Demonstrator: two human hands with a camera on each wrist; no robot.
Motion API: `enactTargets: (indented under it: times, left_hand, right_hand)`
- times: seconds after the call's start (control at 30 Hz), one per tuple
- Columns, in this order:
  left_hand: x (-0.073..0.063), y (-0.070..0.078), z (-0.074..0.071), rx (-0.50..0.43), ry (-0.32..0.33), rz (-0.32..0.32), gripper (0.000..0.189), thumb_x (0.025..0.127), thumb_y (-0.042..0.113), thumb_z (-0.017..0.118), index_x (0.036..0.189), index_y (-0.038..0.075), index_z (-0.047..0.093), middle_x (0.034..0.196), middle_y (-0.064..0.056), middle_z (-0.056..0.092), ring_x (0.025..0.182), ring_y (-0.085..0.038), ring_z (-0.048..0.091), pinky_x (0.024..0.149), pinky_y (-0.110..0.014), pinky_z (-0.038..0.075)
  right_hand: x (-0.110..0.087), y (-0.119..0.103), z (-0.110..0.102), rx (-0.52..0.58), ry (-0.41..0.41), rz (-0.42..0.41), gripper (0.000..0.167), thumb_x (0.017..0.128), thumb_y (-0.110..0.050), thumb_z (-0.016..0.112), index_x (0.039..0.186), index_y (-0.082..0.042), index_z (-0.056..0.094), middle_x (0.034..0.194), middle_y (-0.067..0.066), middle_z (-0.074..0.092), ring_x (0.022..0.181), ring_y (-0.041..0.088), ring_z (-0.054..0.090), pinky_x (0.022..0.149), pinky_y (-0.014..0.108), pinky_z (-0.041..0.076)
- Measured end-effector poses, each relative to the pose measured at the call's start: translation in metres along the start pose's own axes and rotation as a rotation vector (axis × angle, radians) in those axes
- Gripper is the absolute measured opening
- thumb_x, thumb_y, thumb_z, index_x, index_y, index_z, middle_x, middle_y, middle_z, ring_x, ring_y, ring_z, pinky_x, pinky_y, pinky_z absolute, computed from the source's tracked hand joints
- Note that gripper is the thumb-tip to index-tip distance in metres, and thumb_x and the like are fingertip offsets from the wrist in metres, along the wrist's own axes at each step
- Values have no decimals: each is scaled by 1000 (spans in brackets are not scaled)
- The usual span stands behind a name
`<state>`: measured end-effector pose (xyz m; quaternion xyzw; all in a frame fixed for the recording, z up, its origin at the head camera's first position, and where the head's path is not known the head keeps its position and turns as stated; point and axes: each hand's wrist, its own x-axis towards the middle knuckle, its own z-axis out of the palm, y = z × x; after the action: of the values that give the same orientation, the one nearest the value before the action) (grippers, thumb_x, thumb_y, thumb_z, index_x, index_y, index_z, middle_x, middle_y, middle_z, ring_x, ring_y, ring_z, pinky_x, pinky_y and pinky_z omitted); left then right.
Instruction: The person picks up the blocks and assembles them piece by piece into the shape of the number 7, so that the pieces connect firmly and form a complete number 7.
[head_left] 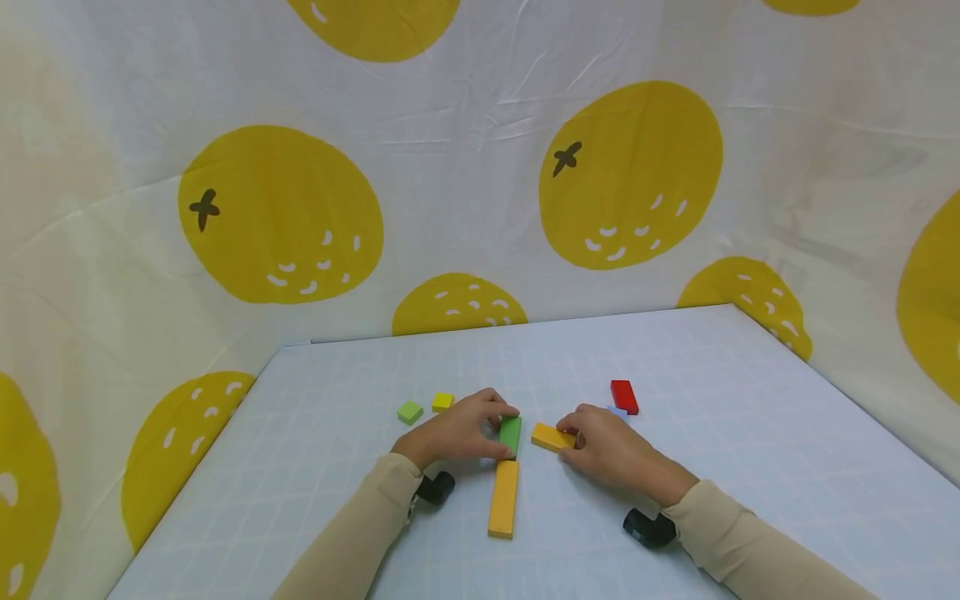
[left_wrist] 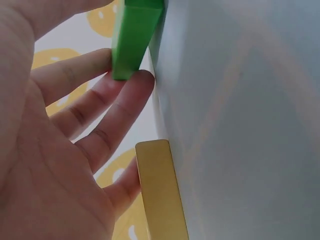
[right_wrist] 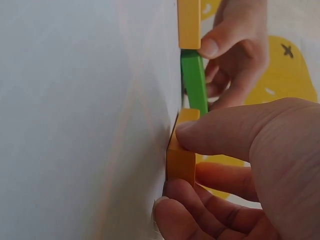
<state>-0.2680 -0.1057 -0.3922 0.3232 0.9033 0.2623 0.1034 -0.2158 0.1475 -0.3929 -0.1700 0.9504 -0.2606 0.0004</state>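
through the head view, my left grip (head_left: 459, 432) has the green block (head_left: 510, 437) pinched lengthwise, thumb at its 6 o'clock end, fingertips at its 12 o'clock end. the block is at the 12 o'clock end of the near orange block (head_left: 503, 500), seemingly touching it; i can't tell whether it rests fully on the worktop (head_left: 375, 367). at 3 o'clock from the green piece and just apart, my right grip (head_left: 618, 450) pinches the angled orange block (head_left: 551, 437) across its sides, leaving its 9 o'clock end bare.

they look like painted wood: i'd judge them light, rigid and hard to damage, with smooth faces that could slip under careless fingertips. mid-length on the long sides seems the steadiest hold, with light pressure. the left thumb sits right at the seam, so a twist there could nudge the near orange block.
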Motion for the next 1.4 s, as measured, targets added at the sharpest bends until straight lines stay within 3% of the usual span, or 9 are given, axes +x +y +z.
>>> enactTargets:
  times: [0.2,0.83,1.03,1.4]
  left_hand:
    - [4,1,1,29,4,3,57,82,44,82,133,22,66,112,14,54,100,-5,54,89,-22,49]
    - [8,-4,-3,14,-42,49,52,85,44,80,133,28,67,118,17,59,102,-5,55,94,-29,48]
    - [8,-4,0,-16,-48,15,50,87,47,77,133,30,66,116,18,60,102,-5,55,95,-30,48]
    - [-4,-12,-6,-50,-47,-36,41,92,35,73,132,26,67,124,17,63,116,-6,56,103,-36,45]
  right_hand:
    - [-1,3,-3,20,10,31,33,79,-17,85,110,-10,74,89,-7,60,77,11,54,71,24,53]
    - [-2,8,-7,34,13,-9,34,81,-16,83,112,-9,73,88,-7,59,75,11,54,70,25,53]
    - [-3,11,-5,33,9,1,35,80,-17,84,113,-9,73,87,-7,59,74,11,54,68,23,52]
    - [0,8,0,45,-5,-16,37,81,-20,84,114,-11,72,90,-8,60,77,10,55,71,23,52]
